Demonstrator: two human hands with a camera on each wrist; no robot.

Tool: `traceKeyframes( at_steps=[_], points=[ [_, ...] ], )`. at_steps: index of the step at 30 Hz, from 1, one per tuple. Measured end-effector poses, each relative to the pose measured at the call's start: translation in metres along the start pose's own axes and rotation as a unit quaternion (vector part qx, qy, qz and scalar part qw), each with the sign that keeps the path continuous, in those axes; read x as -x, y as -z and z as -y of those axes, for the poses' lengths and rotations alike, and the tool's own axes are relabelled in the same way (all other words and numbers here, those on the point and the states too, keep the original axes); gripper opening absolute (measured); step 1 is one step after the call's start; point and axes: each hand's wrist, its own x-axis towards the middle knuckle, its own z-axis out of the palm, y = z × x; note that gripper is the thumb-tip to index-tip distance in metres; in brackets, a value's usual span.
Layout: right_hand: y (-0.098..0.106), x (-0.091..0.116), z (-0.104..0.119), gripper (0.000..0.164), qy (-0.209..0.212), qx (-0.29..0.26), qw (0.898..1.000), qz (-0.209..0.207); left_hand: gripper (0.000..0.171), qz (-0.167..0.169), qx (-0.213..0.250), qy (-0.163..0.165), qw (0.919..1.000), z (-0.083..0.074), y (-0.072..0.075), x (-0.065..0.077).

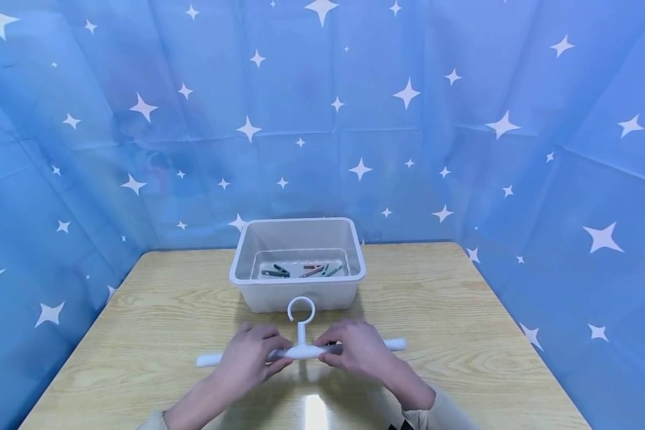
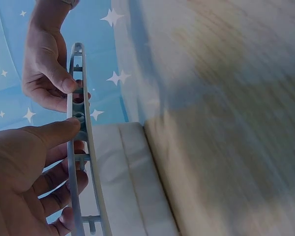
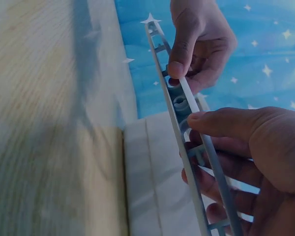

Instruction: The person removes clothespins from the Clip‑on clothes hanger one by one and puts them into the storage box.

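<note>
Both hands hold a white plastic hanger (image 1: 303,352) with a straight crossbar, above the near middle of the table. Its round hook (image 1: 301,299) points up, away from the person. My left hand (image 1: 249,353) pinches the bar just left of the centre, thumb on the near side and fingers on the far side. Just right of the centre, my right hand (image 1: 359,347) pinches it the same way. In the left wrist view the hanger's hollow underside (image 2: 91,147) shows cross ribs and small pegs between two rails. The right wrist view shows these rails (image 3: 214,164) too, with both thumbs against the bar.
Behind the hanger stands a light grey plastic basin (image 1: 295,294). Several small clips (image 1: 276,273), dark green and reddish, lie on its floor. The wooden table (image 1: 451,316) ends at a blue curtain (image 1: 462,125) with white stars, which hangs behind and on both sides.
</note>
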Motion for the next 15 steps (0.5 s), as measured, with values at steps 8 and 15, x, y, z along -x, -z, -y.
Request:
traceKeyframes(
  at_steps=[8, 15],
  points=[
    [-0.014, 0.002, -0.002, 0.016, -0.017, 0.0, 0.999, 0.032, 0.021, 0.042, 0.008, 0.006, 0.9991, 0.0, -0.012, 0.008],
    [-0.025, 0.004, -0.003, 0.015, -0.032, 0.002, 0.998, 0.055, 0.02, 0.087, 0.022, 0.012, 0.9959, 0.001, -0.02, 0.014]
  ],
)
